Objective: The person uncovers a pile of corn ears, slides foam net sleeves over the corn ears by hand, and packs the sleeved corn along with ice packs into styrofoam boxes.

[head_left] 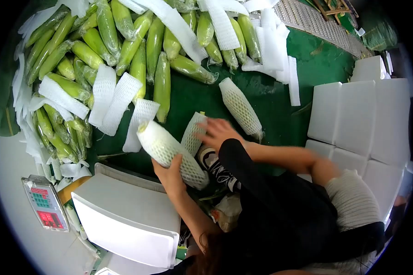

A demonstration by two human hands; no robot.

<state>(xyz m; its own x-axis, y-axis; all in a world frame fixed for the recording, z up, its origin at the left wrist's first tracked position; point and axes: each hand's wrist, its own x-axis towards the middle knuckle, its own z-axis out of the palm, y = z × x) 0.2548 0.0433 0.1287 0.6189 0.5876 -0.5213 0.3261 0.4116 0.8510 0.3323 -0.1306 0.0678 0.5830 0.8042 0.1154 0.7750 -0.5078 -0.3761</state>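
My left hand (170, 176) is wrapped round the lower side of an ear of corn in a white foam net sleeve (174, 155), held tilted with its upper end pointing to the far left. My right hand (222, 136), slightly blurred, has its fingers spread at the edge of a second foam-sleeved ear of corn (192, 134); whether they touch it I cannot tell. A third sleeved ear of corn (241, 107) lies farther right on the green surface (280, 114). Beyond my hands is a heap of green corn ears in clear film (162, 87), with flat foam net sleeves (120, 103) scattered over it.
White foam boxes (339, 114) are stacked at the right. Another white box (124, 215) stands at the near left, beside a scale with a lit red panel (46, 204). A shoe (218, 169) shows below my right hand. A grey metal strip (316, 23) lies at the back right.
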